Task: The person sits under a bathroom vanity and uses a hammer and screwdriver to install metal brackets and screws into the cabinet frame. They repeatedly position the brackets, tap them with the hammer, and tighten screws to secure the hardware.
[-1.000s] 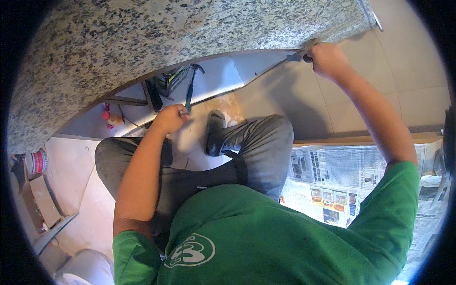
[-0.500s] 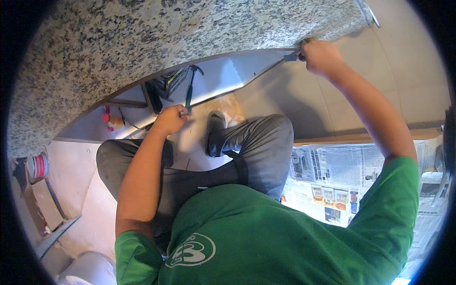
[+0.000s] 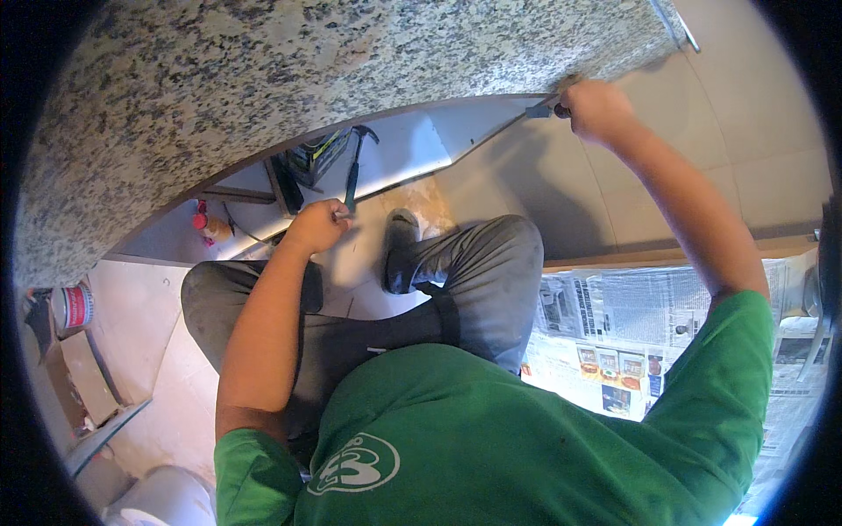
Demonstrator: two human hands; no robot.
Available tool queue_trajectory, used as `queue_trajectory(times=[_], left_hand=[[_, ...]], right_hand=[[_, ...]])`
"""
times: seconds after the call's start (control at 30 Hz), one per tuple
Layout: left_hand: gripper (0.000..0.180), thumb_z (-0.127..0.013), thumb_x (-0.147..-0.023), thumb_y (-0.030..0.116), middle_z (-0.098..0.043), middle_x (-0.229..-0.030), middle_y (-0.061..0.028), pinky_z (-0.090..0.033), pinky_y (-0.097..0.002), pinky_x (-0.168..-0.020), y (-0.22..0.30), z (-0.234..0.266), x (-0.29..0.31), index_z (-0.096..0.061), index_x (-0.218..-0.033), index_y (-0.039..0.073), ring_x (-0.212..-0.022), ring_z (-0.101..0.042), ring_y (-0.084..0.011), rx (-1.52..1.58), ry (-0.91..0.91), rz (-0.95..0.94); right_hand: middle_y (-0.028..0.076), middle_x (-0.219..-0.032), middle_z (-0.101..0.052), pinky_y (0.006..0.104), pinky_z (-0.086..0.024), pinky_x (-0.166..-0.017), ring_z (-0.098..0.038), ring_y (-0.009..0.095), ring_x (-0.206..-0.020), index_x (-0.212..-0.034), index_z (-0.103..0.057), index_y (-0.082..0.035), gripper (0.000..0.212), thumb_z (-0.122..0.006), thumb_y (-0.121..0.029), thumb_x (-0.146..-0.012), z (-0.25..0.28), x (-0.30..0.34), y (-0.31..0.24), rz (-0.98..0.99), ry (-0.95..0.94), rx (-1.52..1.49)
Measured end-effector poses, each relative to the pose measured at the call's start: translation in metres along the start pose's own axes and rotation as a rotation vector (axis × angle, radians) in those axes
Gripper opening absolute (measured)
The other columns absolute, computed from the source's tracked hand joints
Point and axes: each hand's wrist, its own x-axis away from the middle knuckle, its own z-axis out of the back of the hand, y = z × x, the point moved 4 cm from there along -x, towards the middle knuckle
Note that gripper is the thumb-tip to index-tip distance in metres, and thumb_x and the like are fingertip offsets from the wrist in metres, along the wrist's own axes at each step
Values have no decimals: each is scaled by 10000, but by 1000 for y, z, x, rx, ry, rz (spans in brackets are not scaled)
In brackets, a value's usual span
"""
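Two hands are reaching well apart: your right hand (image 3: 599,112) is clenching its fingers around a flat-bladed tool (image 3: 538,112), whose grey blade is poking out left of those fingers, near the edge of the speckled slab (image 3: 307,70). Your left hand (image 3: 320,226) is curling its fingers at the handle end of a hammer (image 3: 353,175) — its head is pointing away beyond them — though whether they are gripping or merely touching it, you cannot tell.
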Motion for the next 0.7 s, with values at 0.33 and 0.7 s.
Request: queue_trajectory(times=[0.33, 0.7], left_hand=[[403, -761, -840, 300, -717, -946, -155, -535, -386, -796, 8, 4, 5, -687, -1149, 53, -862, -691, -290, -13, 6, -6], [415, -760, -835, 305, -717, -951, -159, -533, -387, -811, 8, 4, 9, -684, -1147, 40, -880, -693, -288, -2, -22, 27]], right_hand=[[171, -906, -716, 455, -570, -783, -705, 350, -895, -865, -745, -64, 121, -654, -109, -799, -2, -4, -3, 10, -33, -8], [168, -929, -718, 457, -567, -788, -700, 354, -910, -890, -745, -76, 142, -646, -108, -793, -11, -5, -2, -9, -87, 36]])
